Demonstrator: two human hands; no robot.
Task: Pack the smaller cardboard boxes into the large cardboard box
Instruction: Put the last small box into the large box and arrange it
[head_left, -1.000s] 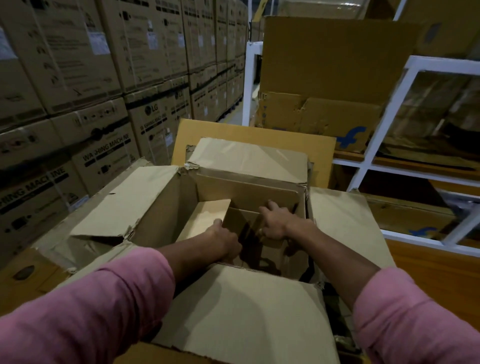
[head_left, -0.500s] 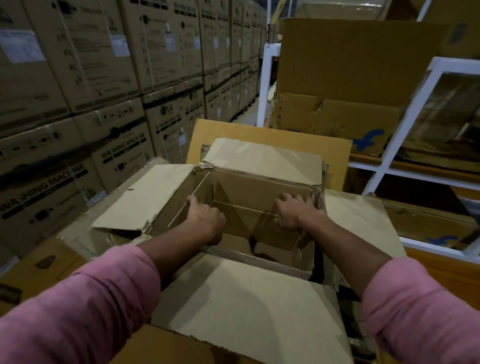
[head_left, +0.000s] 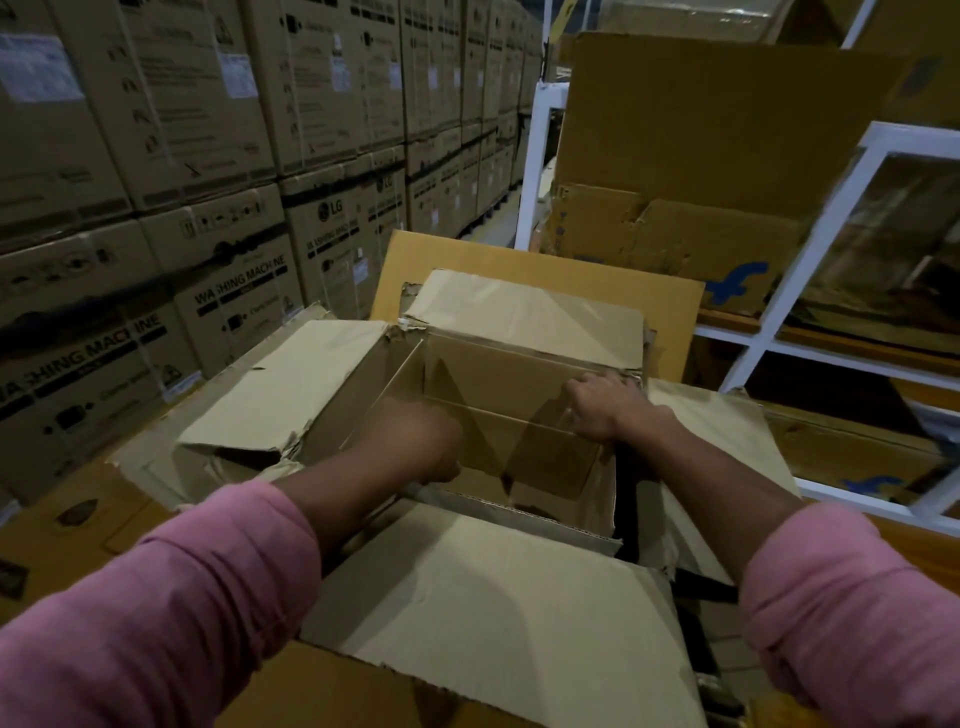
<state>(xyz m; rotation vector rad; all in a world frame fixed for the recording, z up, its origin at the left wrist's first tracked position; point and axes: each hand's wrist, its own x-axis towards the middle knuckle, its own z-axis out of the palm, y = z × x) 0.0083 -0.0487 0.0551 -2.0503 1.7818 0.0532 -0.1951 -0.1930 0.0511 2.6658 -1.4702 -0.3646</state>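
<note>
Four flaps of the large cardboard box (head_left: 291, 395) lie folded outward, probably so the opening stays free for packing, and a smaller cardboard box (head_left: 519, 415) sits open inside it, toward the right. The right hand (head_left: 605, 408) grips the far right rim of this smaller box. The left hand (head_left: 421, 447), blurred, is at its near left edge; I cannot tell if its fingers hold anything.

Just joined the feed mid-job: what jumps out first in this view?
Centre frame, an open cardboard box with its flaps spread, both pink-sleeved arms reaching into it. The right hand grips its right wall near the far corner; the left hand is blurred at the near-left edge. Stacked washing machine cartons fill the left.
</note>
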